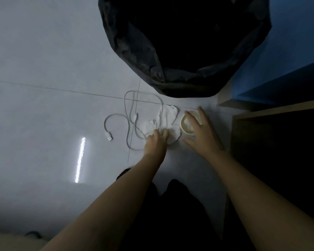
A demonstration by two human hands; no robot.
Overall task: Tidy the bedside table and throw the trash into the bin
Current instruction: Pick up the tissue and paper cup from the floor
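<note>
Bare, sleeveless forearms and hands (179, 138); dark trousers (170, 214) below.

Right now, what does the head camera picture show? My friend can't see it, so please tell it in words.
Two bare hands reach down to a pale tiled floor: the left hand presses on crumpled white tissue, the right hand spreads over a small paper cup. A white USB cable loops beside them, and a black-lined bin stands just beyond.

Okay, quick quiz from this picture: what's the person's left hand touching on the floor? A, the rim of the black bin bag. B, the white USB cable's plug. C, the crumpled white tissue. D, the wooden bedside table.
C: the left hand has its fingertips on the crumpled white tissue, while the cable's plug lies apart to the left.
</note>
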